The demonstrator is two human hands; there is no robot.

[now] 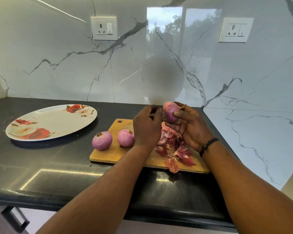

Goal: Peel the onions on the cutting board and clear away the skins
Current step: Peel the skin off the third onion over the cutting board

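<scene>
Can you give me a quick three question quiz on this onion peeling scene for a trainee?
1. Which hand holds the raised onion?
2. True or false: the floral plate carries the onion skins.
3. How many peeled onions rest at the left end of the cutting board?

Key:
1. The right hand; the left hand is beside it.
2. False; the skins lie on the board.
3. Two: the left onion and the right onion.

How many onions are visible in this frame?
3: one purple peeled onion at the wooden cutting board's left edge, another beside it, a third held in the right hand.
</scene>
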